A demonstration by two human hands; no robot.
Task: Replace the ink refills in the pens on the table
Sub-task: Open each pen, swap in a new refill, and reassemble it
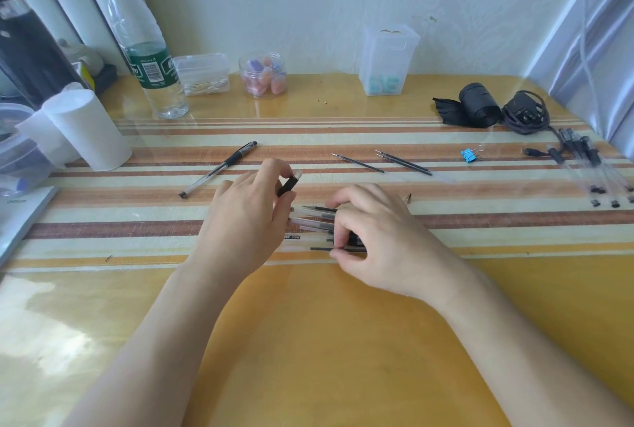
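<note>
Yellow desk [326,341] and striped mat [343,138] set the scene for a pen-refill job. At far left one assembled black pen [219,169] lies untouched. The person's left hand [247,214] pinches a short black pen part [288,185] between thumb and forefinger, just above the mat. To its right, clear pen barrels [314,220] lie clustered on the mat under the right hand [372,238], whose curled fingers and thumb close round the near ones. Loose refills [404,162] wait farther back, then a blue binder clip [470,154] and spare pens [583,165] at far right. Barrels look light, slick and apt to roll, and refills look thin and bendy, so a mid-shaft pinch seems safest. The right hand hides the barrels' ends and count. Whether the black part is a cap or a grip sleeve is unclear. The spare pens run out of view.
</note>
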